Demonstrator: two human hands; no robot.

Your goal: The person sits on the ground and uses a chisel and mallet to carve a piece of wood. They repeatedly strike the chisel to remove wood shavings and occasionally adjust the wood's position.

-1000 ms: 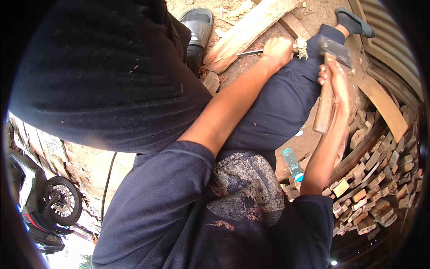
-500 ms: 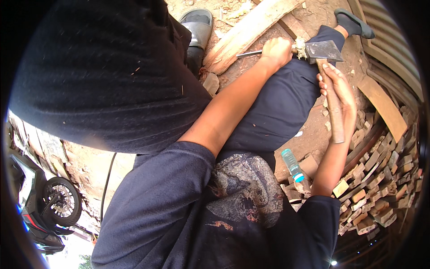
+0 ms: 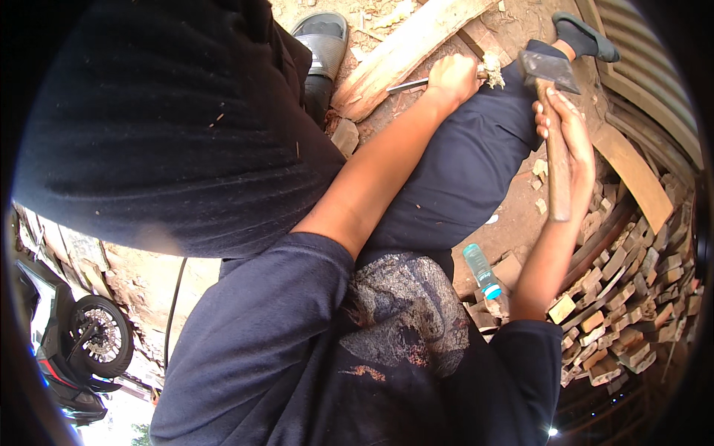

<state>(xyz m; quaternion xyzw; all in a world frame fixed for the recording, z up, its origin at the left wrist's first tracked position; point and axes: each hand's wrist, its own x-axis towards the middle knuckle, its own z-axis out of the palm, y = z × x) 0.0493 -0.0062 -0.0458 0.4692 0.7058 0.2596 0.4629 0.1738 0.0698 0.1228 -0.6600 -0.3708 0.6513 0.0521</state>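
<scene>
My left hand is wrapped round the handle of a chisel, whose metal blade points left over a pale timber beam. The butt of the chisel's wooden handle is frayed into a pale tuft on the right side of my fist. My right hand grips a hatchet by its wooden handle, close below the dark metal head. That head is a short gap to the right of the frayed butt. Whether the blade tip touches the beam I cannot tell.
My dark-trousered leg lies under the tools. A clear bottle with a blue cap is near my right forearm. Stacked wood offcuts fill the right side, beside a corrugated sheet. A motorcycle stands at lower left.
The hatchet head has moved right and slightly up, away from the chisel's frayed butt, and tilted. My left hand and the chisel have shifted slightly left and up.
</scene>
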